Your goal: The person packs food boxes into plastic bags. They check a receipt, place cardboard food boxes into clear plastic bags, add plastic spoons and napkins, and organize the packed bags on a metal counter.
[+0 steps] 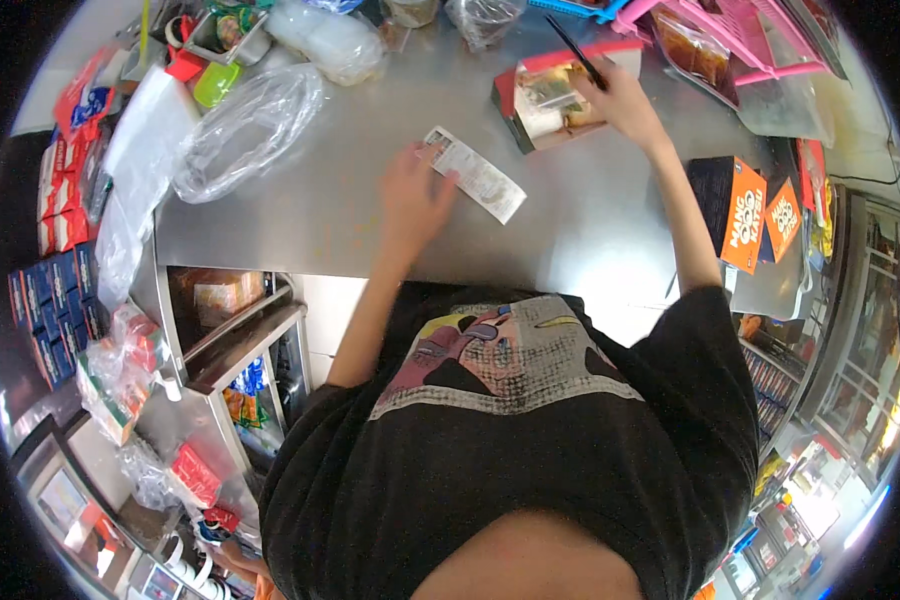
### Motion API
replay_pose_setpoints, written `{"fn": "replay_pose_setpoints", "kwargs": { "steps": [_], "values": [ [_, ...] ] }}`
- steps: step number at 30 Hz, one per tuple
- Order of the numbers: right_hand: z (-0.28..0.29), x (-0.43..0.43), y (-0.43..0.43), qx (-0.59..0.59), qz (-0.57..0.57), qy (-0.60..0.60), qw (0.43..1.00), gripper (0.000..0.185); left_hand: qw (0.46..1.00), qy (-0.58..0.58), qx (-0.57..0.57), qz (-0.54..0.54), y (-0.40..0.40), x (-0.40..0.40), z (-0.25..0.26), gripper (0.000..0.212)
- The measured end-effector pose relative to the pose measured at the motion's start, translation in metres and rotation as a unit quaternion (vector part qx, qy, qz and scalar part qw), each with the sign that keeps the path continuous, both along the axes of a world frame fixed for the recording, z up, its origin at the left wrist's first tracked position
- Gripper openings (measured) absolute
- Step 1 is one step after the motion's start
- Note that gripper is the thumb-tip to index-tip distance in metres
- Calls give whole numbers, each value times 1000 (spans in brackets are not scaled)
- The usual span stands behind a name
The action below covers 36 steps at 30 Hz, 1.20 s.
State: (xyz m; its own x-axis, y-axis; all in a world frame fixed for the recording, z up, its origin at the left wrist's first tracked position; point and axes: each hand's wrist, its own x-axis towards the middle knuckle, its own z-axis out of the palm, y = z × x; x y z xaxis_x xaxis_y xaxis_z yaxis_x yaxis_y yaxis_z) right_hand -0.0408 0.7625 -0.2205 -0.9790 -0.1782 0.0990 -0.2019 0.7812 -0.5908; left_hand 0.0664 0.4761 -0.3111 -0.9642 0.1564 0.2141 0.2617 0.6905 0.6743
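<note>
My left hand (418,191), blurred, reaches over the metal counter with its thumb and fingers apart. Its fingertips touch the upper left end of a printed paper receipt (487,180) lying at a slant. In my right hand (628,105) is a black pen (572,46), pointing up and to the left. That hand is over the right side of an open cardboard food box (504,96) with red edges. Inside the box are white rice (544,121), a small clear packet (553,91) and other food, partly hidden by my fingers.
Clear plastic bags (251,135) lie on the counter's left side. A metal container (229,37) stands at the back left. Pink plastic baskets (757,37) and a bag of brown sauce (690,49) are at the back right. Orange and black boxes (742,214) stand on the right.
</note>
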Motion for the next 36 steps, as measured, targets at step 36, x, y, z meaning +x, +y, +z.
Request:
{"fn": "replay_pose_setpoints", "kwargs": {
  "steps": [36],
  "values": [
    [-111, 135, 17, -83, 193, -69, 975, 14, 984, 8, -111, -140, 95, 32, -31, 99]
  ]
}}
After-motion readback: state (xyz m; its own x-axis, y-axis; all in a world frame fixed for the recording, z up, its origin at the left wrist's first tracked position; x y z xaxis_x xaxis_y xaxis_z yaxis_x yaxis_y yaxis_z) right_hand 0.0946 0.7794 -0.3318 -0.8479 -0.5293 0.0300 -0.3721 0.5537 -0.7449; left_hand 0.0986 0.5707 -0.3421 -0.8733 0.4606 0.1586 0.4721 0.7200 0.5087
